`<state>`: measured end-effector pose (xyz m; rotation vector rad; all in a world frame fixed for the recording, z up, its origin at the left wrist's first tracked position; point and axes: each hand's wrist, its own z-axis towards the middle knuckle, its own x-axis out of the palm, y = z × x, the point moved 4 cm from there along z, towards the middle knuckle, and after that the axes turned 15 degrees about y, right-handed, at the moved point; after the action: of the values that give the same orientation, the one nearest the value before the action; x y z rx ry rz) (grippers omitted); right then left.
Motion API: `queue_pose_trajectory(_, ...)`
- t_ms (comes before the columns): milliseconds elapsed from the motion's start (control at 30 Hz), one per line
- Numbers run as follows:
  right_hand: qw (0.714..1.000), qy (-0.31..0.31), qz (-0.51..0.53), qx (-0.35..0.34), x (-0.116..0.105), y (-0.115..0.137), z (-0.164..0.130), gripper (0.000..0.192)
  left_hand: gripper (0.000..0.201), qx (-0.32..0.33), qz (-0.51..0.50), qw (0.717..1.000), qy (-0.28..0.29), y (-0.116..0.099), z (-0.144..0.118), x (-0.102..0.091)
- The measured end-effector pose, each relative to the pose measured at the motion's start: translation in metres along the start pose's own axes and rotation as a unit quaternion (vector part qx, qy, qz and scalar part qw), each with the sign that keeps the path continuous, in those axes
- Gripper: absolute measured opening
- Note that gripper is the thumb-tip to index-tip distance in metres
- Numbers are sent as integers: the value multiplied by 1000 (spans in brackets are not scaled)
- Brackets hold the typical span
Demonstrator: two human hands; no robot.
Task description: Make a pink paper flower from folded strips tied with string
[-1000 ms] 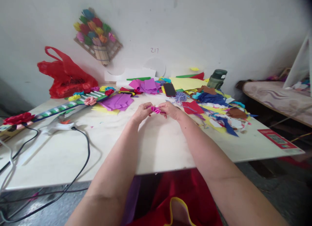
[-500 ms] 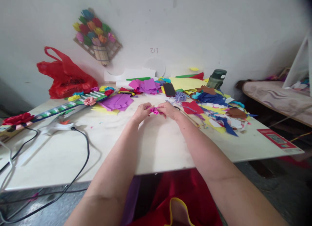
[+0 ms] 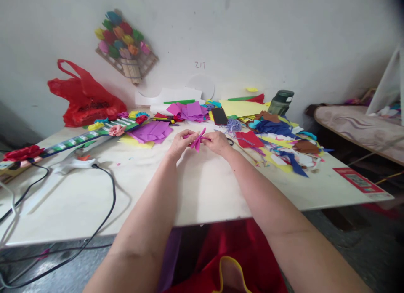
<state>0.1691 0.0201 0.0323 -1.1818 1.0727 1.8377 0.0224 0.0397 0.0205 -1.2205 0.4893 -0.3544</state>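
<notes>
A small folded piece of pink-purple paper point(image 3: 197, 142) hangs between both my hands just above the white table point(image 3: 205, 187). My left hand point(image 3: 179, 142) pinches its left side. My right hand point(image 3: 216, 142) pinches its right side. The piece has a pointed tip up and one down. A stack of purple paper sheets point(image 3: 151, 131) lies on the table just beyond my left hand. Red paper point(image 3: 249, 139) and scissors lie just right of my right hand.
A glue gun point(image 3: 74, 161) with a black cable point(image 3: 109, 200) lies at the left. A red plastic bag point(image 3: 85, 97), a phone point(image 3: 219, 115), a green bottle point(image 3: 280, 102) and several coloured paper scraps point(image 3: 284, 145) crowd the back and right. A paper-flower board point(image 3: 124, 46) leans on the wall.
The bunched pink piece has spread into a flatter pointed shape between my fingers. Both hands have moved slightly away from me and a little to the left.
</notes>
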Motion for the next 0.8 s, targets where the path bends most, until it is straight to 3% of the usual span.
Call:
queue_pose_trajectory(100, 999, 7, -38, -10, 1, -3, 0, 27, 39, 11, 11, 999, 28, -6, -2, 5)
queue_pose_trajectory(433, 995, 49, -85, 4, -1, -6, -2, 30, 32, -58, 20, 994, 88, 1, -2, 8)
queue_pose_trajectory(633, 992, 66, -101, 24, -2, 0, -3, 31, 27, -52, 105, 992, 42, 4, 2, 7)
queue_pose_trajectory(800, 990, 67, -120, 27, -1, 0, -2, 33, 24, -45, 128, 990, 39, 8, 3, 8)
